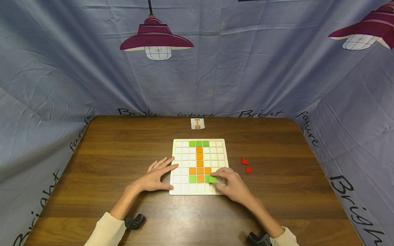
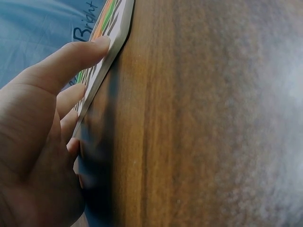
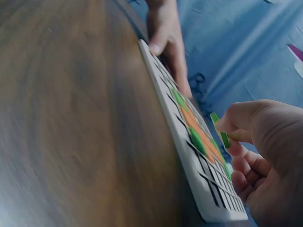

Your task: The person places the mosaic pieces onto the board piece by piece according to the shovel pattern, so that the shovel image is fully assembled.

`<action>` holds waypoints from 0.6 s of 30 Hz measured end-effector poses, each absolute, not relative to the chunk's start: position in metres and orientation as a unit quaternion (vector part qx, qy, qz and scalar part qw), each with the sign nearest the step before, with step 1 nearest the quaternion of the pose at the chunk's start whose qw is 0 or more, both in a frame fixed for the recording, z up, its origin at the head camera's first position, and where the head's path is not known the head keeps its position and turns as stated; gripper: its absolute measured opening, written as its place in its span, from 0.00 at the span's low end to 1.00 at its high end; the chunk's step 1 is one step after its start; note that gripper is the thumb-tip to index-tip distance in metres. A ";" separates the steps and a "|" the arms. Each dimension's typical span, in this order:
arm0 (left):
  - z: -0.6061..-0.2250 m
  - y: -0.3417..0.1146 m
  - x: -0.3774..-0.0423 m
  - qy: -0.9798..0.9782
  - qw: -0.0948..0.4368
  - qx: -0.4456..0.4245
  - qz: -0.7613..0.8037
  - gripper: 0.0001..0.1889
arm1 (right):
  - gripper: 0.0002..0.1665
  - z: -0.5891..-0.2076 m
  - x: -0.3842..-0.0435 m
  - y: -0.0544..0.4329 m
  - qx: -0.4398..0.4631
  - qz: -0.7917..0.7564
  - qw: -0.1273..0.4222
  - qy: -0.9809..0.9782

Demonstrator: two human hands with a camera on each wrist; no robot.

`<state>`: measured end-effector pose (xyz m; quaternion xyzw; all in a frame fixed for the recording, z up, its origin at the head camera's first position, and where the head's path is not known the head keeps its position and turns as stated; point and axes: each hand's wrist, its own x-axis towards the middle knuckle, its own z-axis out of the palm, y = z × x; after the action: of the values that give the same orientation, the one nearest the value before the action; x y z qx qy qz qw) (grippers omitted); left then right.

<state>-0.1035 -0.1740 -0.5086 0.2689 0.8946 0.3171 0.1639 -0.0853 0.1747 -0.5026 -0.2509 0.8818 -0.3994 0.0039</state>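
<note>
A white grid board (image 1: pixel 181 187) lies on the table, with square tiles set in its cells. Orange tiles (image 1: pixel 199 156) make a column down the middle, with a short row near its lower end. Three green tiles (image 1: pixel 199 143) form the top row, and others flank the column's foot. Between thumb and index finger, my right hand (image 1: pixel 233 185) pinches a loose green square tile (image 3: pixel 220 131), tilted above the board's lower right part. My left hand (image 1: pixel 155 178) has its fingers spread along the board's left edge, the thumb (image 2: pixel 97 47) touching its near left corner.
Two red quarter-round pieces (image 1: pixel 249 169) lie on the wooden table (image 1: pixel 129 136) to the board's right. Behind the board is a small card (image 1: pixel 197 124) printed with a coloured grid pattern. A blue-grey curtain (image 1: pixel 215 75) hangs behind the table and at its sides.
</note>
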 end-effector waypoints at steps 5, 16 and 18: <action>-0.509 -0.174 -0.104 0.894 0.162 0.269 0.319 0.44 | 0.19 -0.506 -0.079 0.160 -0.272 -0.393 0.022 0.878; -0.511 -0.175 -0.103 0.893 0.158 0.272 0.321 0.44 | 0.16 -0.513 -0.073 0.140 -0.295 -0.351 0.027 0.888; -0.512 -0.175 -0.104 0.893 0.157 0.273 0.320 0.44 | 0.16 -0.513 -0.072 0.138 -0.298 -0.346 0.025 0.889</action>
<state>-0.1036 -0.1755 -0.5116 0.2726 0.8935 0.3205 0.1572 -0.0723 0.1380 -0.5133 -0.2983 0.8892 -0.3459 0.0252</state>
